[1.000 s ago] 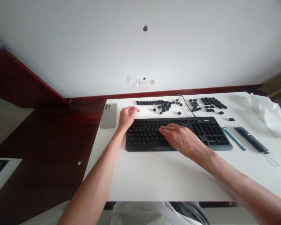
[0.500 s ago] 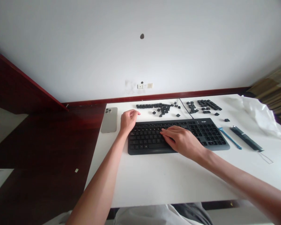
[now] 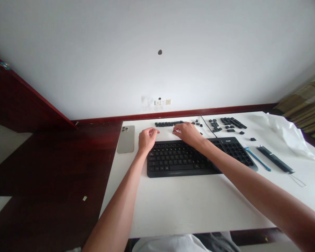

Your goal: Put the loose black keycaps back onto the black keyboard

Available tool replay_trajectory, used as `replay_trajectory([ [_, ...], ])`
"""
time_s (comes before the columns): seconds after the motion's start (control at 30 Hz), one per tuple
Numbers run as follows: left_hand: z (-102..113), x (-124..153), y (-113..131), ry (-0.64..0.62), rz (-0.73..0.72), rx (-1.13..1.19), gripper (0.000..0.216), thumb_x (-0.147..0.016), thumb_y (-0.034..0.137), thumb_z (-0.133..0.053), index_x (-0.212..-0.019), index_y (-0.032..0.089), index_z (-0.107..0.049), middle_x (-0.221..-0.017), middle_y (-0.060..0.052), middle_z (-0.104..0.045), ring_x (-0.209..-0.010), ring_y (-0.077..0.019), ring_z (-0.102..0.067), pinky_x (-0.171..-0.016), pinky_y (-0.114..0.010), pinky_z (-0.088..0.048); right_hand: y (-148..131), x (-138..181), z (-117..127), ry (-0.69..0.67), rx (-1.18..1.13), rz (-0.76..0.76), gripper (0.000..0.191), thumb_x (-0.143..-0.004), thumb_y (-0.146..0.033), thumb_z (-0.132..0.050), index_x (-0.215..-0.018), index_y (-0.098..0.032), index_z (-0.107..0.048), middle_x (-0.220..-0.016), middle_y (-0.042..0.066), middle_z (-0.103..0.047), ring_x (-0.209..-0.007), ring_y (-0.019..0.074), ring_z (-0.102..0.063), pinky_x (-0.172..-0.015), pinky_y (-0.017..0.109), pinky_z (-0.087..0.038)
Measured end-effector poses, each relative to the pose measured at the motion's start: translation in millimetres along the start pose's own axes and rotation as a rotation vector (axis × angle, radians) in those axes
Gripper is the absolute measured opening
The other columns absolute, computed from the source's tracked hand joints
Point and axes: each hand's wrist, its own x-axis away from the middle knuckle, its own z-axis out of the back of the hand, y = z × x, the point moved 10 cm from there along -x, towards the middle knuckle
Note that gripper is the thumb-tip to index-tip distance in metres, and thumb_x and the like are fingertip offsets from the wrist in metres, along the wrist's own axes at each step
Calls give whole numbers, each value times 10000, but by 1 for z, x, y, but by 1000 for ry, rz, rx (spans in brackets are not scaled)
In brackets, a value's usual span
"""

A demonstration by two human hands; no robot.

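Observation:
A black keyboard (image 3: 189,159) lies on the white table (image 3: 189,206). Behind it lie a row of loose black keycaps (image 3: 166,124) and a scatter of several more (image 3: 198,123). My left hand (image 3: 147,138) rests at the keyboard's top-left corner, its fingers curled under and the thumb pointing right; what it holds, if anything, is hidden. My right hand (image 3: 188,133) reaches over the keyboard's back edge, and its bent fingertips pinch at a small dark keycap (image 3: 174,130) just below the row. My right forearm crosses the keyboard's right half.
A grey phone (image 3: 126,139) lies face down left of the keyboard. Another group of keycaps (image 3: 229,123) sits at the back right, past the keyboard cable (image 3: 207,125). A blue tool (image 3: 257,159), a long black tool (image 3: 274,159) and white plastic sheeting (image 3: 286,131) lie to the right.
My right hand has lifted off the middle keys and moved back and left to the loose keycaps behind the keyboard. My left hand stays at the corner. The view has tilted slightly.

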Motion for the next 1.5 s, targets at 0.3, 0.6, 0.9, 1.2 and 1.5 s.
replay_trajectory([
  [0.3,1,1,0,8,0,-45,313,-904,320,-520,-767,215,-781,-625,11,-658,-610,-162,-566,-627,-281,-359,8,48,27,23,-384,12,172,-907,-260,-693,-1031,-237,-809,-1008,21,-813,-913,214,-759,-860,321,-594],
  [0.6,1,1,3,1,-13,-17,307,-892,316,-520,-773,209,-783,-714,-5,-729,-691,-173,-617,-654,-272,-384,22,114,30,-3,-475,-65,194,-921,-324,-684,-1048,-262,-818,-1046,14,-820,-915,232,-784,-794,333,-653],
  [0.9,0,1,3,-7,-28,-26,321,-903,316,-512,-792,203,-791,-753,-20,-747,-688,-175,-616,-671,-274,-404,8,115,31,55,-340,92,177,-952,-222,-656,-1013,-258,-818,-1056,6,-818,-946,215,-786,-873,321,-644],
  [1.2,1,3,5,-10,-39,-35,326,-907,317,-504,-797,202,-788,-752,-15,-741,-705,-171,-619,-681,-274,-401,-25,125,29,13,-43,331,275,-994,-85,-549,-1088,-196,-782,-1109,92,-797,-1005,244,-756,-809,346,-632],
  [1.5,-1,2,2,-7,-19,-23,311,-891,314,-516,-782,210,-788,-774,-17,-755,-724,-180,-633,-697,-276,-418,-37,141,25,110,159,339,239,-1056,-202,-526,-1107,-165,-756,-1148,102,-796,-950,250,-753,-813,377,-598],
])
